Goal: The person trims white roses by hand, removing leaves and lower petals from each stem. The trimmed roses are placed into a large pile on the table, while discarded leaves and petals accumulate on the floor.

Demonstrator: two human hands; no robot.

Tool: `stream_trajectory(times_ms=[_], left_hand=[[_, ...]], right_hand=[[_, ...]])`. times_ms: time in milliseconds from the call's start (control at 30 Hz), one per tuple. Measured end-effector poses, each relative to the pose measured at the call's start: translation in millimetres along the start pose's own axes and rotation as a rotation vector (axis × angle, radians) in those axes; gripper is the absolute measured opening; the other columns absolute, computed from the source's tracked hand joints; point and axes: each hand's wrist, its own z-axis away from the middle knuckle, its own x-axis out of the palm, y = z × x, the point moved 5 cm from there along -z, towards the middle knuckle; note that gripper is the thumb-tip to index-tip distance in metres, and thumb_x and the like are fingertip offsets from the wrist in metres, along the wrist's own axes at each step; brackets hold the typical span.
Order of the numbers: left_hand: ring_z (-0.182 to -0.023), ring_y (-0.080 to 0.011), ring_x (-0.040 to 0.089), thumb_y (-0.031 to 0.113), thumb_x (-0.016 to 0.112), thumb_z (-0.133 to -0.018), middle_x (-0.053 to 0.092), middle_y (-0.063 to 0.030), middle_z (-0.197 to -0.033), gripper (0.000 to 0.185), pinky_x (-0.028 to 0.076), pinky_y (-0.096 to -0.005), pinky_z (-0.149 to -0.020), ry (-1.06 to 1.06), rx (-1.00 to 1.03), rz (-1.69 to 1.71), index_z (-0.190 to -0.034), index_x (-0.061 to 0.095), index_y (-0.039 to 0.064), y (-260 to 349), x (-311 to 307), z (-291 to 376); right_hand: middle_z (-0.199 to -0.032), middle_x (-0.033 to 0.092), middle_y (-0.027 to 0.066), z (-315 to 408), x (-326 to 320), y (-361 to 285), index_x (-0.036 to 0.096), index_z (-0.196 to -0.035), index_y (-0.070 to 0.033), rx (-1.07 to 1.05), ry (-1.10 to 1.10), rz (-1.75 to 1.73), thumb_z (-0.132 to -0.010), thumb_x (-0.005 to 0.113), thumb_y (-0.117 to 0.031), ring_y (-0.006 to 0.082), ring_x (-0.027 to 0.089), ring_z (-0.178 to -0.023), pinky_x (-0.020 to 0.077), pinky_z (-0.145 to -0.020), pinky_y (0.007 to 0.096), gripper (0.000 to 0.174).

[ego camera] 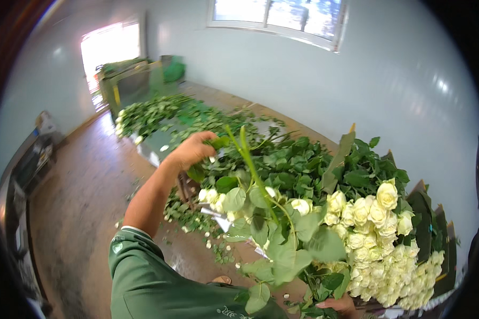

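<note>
My left hand (199,150) is at the upper middle, its fingers curled around green rose leaves (220,142) over the leaf-strewn table. At the bottom right, my right hand (338,305) is closed around the lower part of a bunch of leafy rose stems (309,279). Thick green stems (247,159) rise between the hands, with broad leaves hanging below. White roses (363,223) are heaped in rows just right of my right hand. Leaves partly hide its fingers.
Dark green dividers (338,163) stand among the roses at right. Cut greenery (155,109) covers the far table, beside a green-framed stand (131,85). Leaves and petals litter the floor (80,191). A dark shelf (28,171) lines the left side, and a wall (383,91) rises behind.
</note>
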Motion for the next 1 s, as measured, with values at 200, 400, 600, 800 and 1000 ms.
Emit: stream_trajectory(times_ms=[200,400,600,800,1000], left_hand=[[-0.081,-0.0129,0.057,0.019,0.064,-0.081,0.060,-0.0025,-0.090,0.038,0.049,-0.0310,-0.074,0.343,0.226,0.195,-0.117,0.058,0.007,55.5,30.2,164.1],[-0.112,-0.0203,0.049,0.003,0.074,-0.069,0.045,-0.0084,-0.132,0.090,0.043,-0.0322,-0.093,0.062,0.277,0.223,-0.145,0.027,0.008,79.9,120.7,217.4],[-0.103,-0.0196,0.053,0.004,0.064,-0.075,0.055,-0.0100,-0.117,0.073,0.041,-0.0313,-0.092,0.230,0.152,-0.038,-0.141,0.033,0.004,54.9,110.2,225.9],[-0.080,-0.0144,0.054,0.009,0.059,-0.075,0.056,-0.0032,-0.088,0.048,0.045,-0.0294,-0.071,0.472,0.122,-0.054,-0.122,0.055,0.002,10.9,87.8,227.1],[-0.096,-0.0153,0.055,0.020,0.055,-0.090,0.057,-0.0085,-0.116,0.038,0.047,-0.0275,-0.071,0.536,0.363,-0.007,-0.125,0.054,0.007,20.3,64.4,215.5]], right_hand=[[-0.116,0.062,0.0102,18.5,-54.5,37.2,0.052,-0.126,-0.001,0.021,-0.058,0.306,-0.078,0.073,-0.003,0.0185,0.057,-0.106,0.0468,-0.091,0.0329,0.052],[-0.115,0.061,0.0077,1.0,-70.8,82.9,0.051,-0.125,-0.003,-0.106,-0.236,0.309,-0.078,0.075,-0.005,0.0150,0.058,-0.101,0.0476,-0.087,0.0337,0.052],[-0.102,0.064,0.0074,29.3,-50.1,86.1,0.054,-0.123,-0.004,0.014,-0.022,0.590,-0.082,0.068,-0.011,0.0162,0.060,-0.090,0.0495,-0.076,0.0334,0.044],[-0.104,0.062,0.0128,62.5,-12.5,68.2,0.054,-0.121,-0.002,-0.136,-0.027,0.793,-0.085,0.066,-0.029,0.0235,0.057,-0.094,0.0471,-0.082,0.0368,0.046],[-0.096,0.064,0.0153,85.1,-22.6,80.1,0.061,-0.108,-0.003,-0.342,-0.081,0.795,-0.084,0.064,-0.026,0.0277,0.058,-0.087,0.0470,-0.075,0.0382,0.033]])
